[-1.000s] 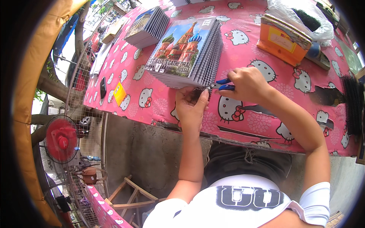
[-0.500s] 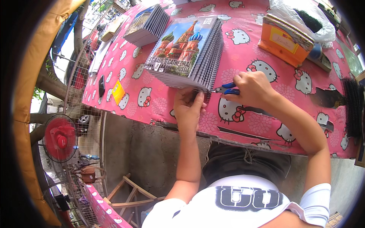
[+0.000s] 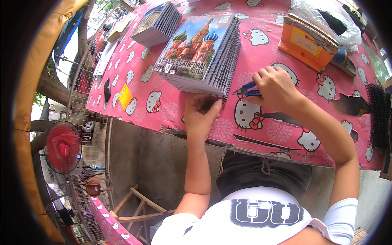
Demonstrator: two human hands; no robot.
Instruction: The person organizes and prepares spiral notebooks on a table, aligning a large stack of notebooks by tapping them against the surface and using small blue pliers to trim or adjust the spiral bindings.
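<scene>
My right hand (image 3: 277,85) has its fingers wrapped round the blue pliers (image 3: 246,88). Their tips point at the stack of notebooks (image 3: 192,53) but stop just beside it, not touching. The stack sits on the pink tablecloth (image 3: 169,112), picture side up, with the coils (image 3: 222,67) along its right side. My left hand (image 3: 199,116) is at the near end, where the coils stop. Its thumb and fingers curl round something dark; I can't tell what it is, or if they pinch it tight. I think I am working on the coil ends. The next move needs my left hand steady and the tips brought right up to one wire end, gently.
</scene>
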